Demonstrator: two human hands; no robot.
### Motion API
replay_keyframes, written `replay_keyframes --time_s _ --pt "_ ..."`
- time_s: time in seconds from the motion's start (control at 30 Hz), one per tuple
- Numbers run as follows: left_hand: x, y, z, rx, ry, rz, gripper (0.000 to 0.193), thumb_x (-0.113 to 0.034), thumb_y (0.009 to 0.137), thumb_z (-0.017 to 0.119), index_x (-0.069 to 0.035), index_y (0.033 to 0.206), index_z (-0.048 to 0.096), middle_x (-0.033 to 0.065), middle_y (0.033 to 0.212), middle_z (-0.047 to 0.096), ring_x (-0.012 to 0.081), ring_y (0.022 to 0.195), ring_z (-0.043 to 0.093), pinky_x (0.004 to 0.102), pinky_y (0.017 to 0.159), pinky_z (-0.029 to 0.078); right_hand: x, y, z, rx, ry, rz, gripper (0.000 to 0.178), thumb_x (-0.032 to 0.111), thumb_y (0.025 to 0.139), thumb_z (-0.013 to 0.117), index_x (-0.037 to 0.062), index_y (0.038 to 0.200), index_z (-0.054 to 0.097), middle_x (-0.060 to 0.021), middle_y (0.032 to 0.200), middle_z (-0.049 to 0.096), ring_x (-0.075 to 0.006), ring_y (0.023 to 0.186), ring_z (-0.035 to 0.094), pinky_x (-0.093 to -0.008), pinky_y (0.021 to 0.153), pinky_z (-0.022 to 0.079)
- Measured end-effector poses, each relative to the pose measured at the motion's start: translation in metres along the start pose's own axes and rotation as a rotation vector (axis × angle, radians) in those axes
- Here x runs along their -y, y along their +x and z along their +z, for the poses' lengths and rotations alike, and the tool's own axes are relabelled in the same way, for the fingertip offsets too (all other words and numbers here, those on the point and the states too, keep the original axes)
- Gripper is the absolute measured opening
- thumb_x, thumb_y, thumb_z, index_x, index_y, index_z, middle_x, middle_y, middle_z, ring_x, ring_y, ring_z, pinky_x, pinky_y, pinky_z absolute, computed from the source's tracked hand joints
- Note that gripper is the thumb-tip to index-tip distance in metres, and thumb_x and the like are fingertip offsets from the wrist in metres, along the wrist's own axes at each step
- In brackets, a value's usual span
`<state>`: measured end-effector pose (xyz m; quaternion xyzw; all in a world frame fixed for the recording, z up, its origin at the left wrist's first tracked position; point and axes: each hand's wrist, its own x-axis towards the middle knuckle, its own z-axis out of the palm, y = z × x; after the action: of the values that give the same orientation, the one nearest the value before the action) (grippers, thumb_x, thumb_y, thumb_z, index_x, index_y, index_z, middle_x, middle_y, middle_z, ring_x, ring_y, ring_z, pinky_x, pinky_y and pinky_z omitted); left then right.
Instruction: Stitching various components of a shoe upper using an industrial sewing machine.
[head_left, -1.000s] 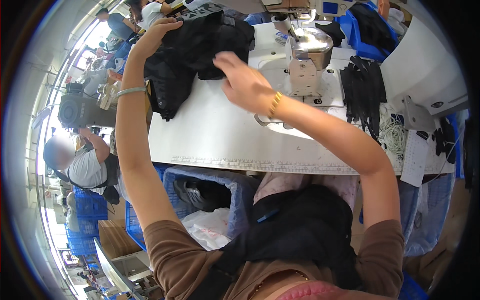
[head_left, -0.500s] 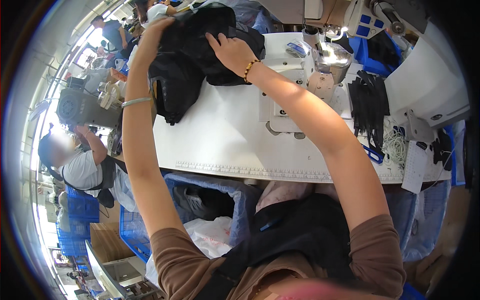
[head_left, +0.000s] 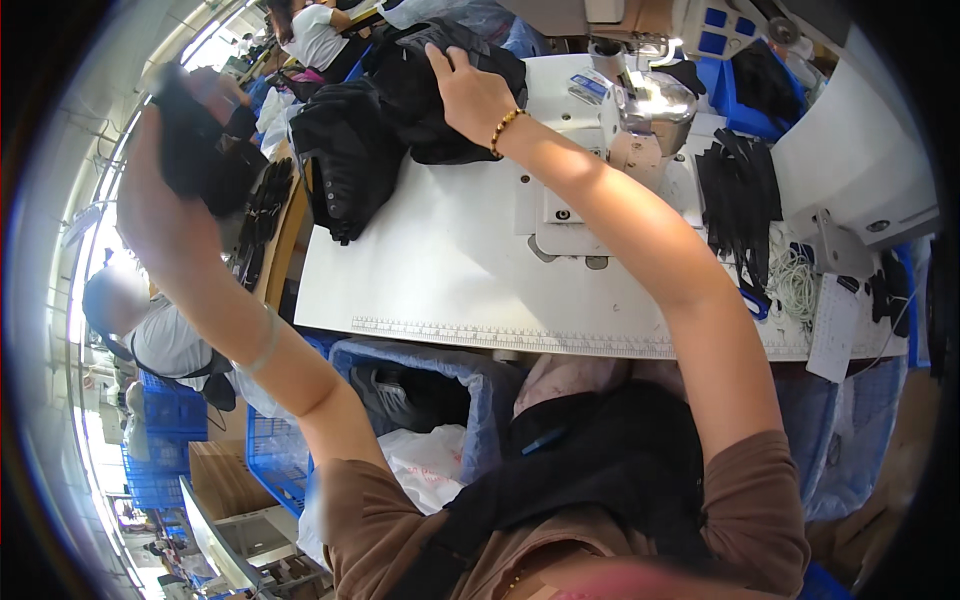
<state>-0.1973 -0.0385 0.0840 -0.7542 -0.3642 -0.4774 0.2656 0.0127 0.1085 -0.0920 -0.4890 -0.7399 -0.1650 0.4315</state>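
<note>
My left hand (head_left: 165,215) is raised at the far left, smeared by motion, with a limp black fabric piece (head_left: 195,140) in its grasp. Over the back of the table, my right hand (head_left: 474,100) lies on a black fabric bundle (head_left: 400,85), two of its fingers stretched out and apart. The rest of that hand's fingers are partly hidden. A second black piece with a row of small eyelets (head_left: 345,160) rests against the bundle on the left, drooping toward the table edge.
A sewing machine (head_left: 640,130) stands on the white table (head_left: 420,260), right of the bundle. Black strips (head_left: 738,200) and pale cord (head_left: 792,275) lie farther right. Below the front edge is a plastic-lined bin (head_left: 485,400). Another person (head_left: 175,335) sits at left.
My left hand has left the bundle and swung far to the left and down, carrying a black fabric piece. My right hand stays on the bundle, slightly shifted upward.
</note>
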Motion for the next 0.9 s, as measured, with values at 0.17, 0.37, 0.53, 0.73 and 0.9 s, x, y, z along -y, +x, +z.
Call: replay_keyframes --time_s 0.17,0.37,0.53,0.73,0.9 --pt "-0.096 -0.045 0.028 0.252 -1.000 -0.847 0.032 -0.019 0.095 0.043 0.007 0.112 0.048 0.0182 0.101 0.063 0.0233 0.081 0.066 0.0299 0.070 0.053 0.026 -0.061 -0.098 0.102 1.180 0.405 0.044 0.039 0.090 0.049 0.0050 0.118 0.053 -0.0086 0.096 0.057 -0.0121 0.056 0.050 -0.0244 0.045 0.040" --pt "-0.138 -0.064 0.093 0.537 -1.304 -0.904 0.029 -0.017 0.096 0.039 0.006 0.110 0.049 0.0138 0.097 0.064 0.0183 0.083 0.064 0.0254 0.068 0.053 0.014 -0.126 -0.212 0.793 1.466 0.750 0.025 0.027 0.090 0.057 0.0034 0.085 0.062 0.0055 0.051 0.046 -0.0006 0.035 0.036 -0.0162 0.033 0.022" --pt "-0.143 -0.045 0.168 0.498 -0.943 -0.705 0.023 -0.019 0.091 0.053 0.004 0.092 0.058 -0.0004 0.069 0.055 0.0032 0.056 0.043 0.0193 0.047 0.036 -0.018 -0.122 -0.217 0.216 1.280 0.756 0.019 0.020 0.087 0.061 0.0031 0.077 0.061 0.0085 0.062 0.048 0.0026 0.055 0.037 -0.0147 0.047 0.027" --pt "-0.142 -0.038 0.234 0.338 -1.398 -0.694 0.018 -0.006 0.085 0.055 0.005 0.099 0.059 0.0009 0.070 0.057 0.0038 0.058 0.047 0.0194 0.047 0.037 -0.034 -0.124 -0.182 -0.171 1.006 0.593 0.011 0.008 0.084 0.063 -0.0022 0.083 0.060 0.0048 0.066 0.055 0.0009 0.059 0.046 -0.0163 0.050 0.037" --pt "-0.147 -0.030 0.232 0.470 -1.377 -0.682 0.022 0.009 0.079 0.056 0.004 0.100 0.060 0.0079 0.094 0.063 0.0135 0.082 0.061 0.0265 0.072 0.051 -0.034 -0.131 -0.176 -0.218 0.962 0.570 0.011 0.009 0.084 0.064 -0.0016 0.083 0.062 0.0033 0.063 0.056 0.0007 0.056 0.044 -0.0172 0.047 0.036"
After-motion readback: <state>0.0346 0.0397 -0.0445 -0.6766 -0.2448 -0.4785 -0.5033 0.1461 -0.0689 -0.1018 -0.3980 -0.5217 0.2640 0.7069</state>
